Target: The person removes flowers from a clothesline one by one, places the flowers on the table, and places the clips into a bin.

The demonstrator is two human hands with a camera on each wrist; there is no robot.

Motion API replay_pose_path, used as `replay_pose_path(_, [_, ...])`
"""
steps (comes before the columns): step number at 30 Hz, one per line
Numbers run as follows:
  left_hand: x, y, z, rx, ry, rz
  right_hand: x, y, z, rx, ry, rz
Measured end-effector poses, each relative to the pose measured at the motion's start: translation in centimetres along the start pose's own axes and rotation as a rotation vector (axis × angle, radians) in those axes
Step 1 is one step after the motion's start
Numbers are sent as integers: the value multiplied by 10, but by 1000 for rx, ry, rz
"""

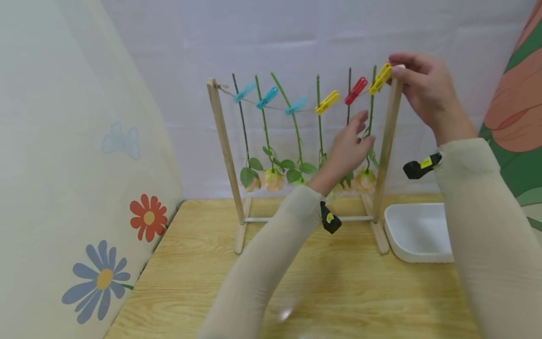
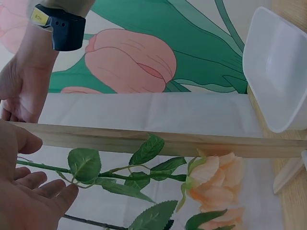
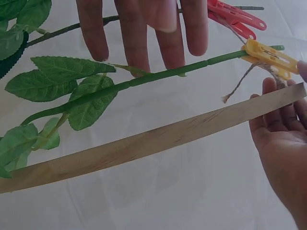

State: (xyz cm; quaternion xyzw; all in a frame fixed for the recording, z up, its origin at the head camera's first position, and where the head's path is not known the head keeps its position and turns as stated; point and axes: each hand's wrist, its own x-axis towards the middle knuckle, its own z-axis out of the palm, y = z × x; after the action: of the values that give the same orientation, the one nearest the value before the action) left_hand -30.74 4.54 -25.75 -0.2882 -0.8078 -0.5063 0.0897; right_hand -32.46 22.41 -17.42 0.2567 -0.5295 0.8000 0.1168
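Note:
My right hand (image 1: pixel 427 89) is at the top of the right wooden post (image 1: pixel 391 127), thumb and forefinger pinching the yellow clothespin (image 1: pixel 381 78). That clothespin grips the green stem (image 3: pixel 177 72) of the rightmost artificial rose (image 2: pixel 216 177), which hangs head down from the twine. Lower down, my left hand (image 1: pixel 347 148) is held with its fingers extended beside this stem, overlapping it in the head view. Just left hangs a dark stem under a red clothespin (image 1: pixel 355 91). Farther along the twine, another yellow clothespin (image 1: pixel 328 102) and blue clothespins (image 1: pixel 267 98) hold more roses upside down.
The wooden frame stands on the table (image 1: pixel 203 282), its left post (image 1: pixel 224 146) near the table's left side and a white crossbar (image 1: pixel 355 218) low between the feet. A white basin (image 1: pixel 417 233) sits right of the frame, partly behind my right sleeve.

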Motion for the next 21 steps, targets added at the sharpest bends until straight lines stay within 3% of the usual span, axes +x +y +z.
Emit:
replay_pose_path(11, [9, 0, 9, -22, 79, -14, 3, 6, 6, 16, 0, 3])
replay_pose_path(21, [9, -5, 12, -113, 207, 69, 3, 10, 10, -58, 20, 32])
